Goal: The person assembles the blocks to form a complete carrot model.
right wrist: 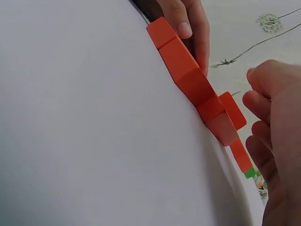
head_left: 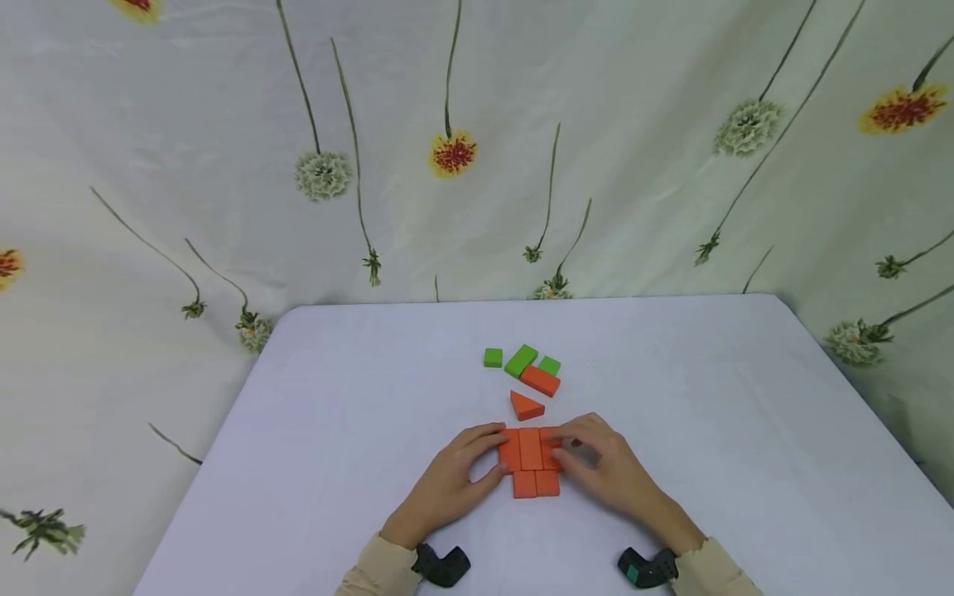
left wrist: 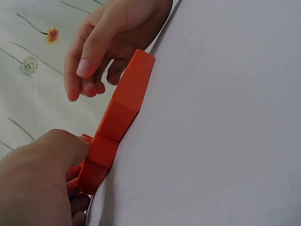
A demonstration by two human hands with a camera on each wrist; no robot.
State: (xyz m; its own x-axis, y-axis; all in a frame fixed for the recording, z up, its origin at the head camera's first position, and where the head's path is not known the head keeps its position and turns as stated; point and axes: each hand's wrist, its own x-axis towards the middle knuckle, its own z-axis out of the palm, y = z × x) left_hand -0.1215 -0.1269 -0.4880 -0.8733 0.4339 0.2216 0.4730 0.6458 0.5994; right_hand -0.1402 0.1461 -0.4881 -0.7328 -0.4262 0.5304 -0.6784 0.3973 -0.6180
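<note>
Block-laying: the step in hand looks like squaring up the left block (head_left: 510,452), middle block (head_left: 531,449) and right block (head_left: 549,460), side by side on the table (head_left: 358,372), with two near blocks (head_left: 525,484) against their near ends.
Left hand (head_left: 450,483): thumb and forefinger seem to pinch the left block at its near and far ends.
Right hand (head_left: 613,468): fingers loosely bent, holding nothing, just above the right block.
Next move: probably calls for steadying the left side while the right fingers come down and press the right block in gently, without skewing the seams.
Loose pieces: the triangle (head_left: 527,406) lies just beyond the group; the orange block (head_left: 540,380) and green blocks (head_left: 521,362) lie farther off.
Head view: gives the whole layout, the near pair staggered across the seams; the right fingers overlap the right block, so contact is unclear.
Left wrist view: shows the gap under those right fingers; no green appears.
Right wrist view: shows the group's near faces, the left thumb at its top edge, and a little green at the far end.
</note>
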